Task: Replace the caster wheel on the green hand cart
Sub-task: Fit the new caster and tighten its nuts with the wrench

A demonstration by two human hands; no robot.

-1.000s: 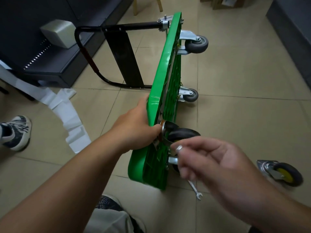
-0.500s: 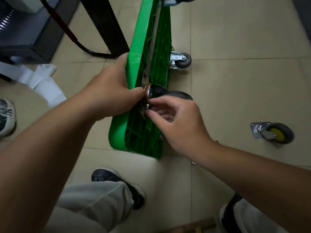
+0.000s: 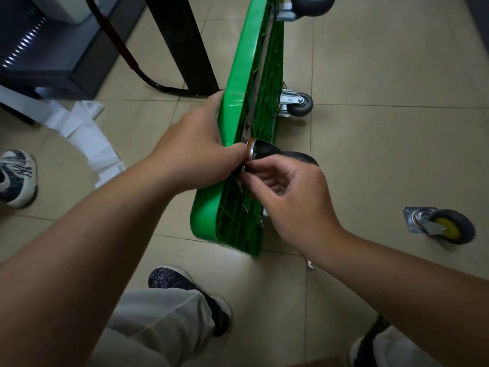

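Only writing: an "NY" logo on a sneaker, far left of the green cart. The cart stands on its side edge on the floor, w/ the black caster at its underside. The left grip clasps the cart rim, thumb beside the caster plate. The right grip pinches at that plate and hides the small part betw. its fingers. A yellow-hub caster lies well right of the cart, white paper left of it.
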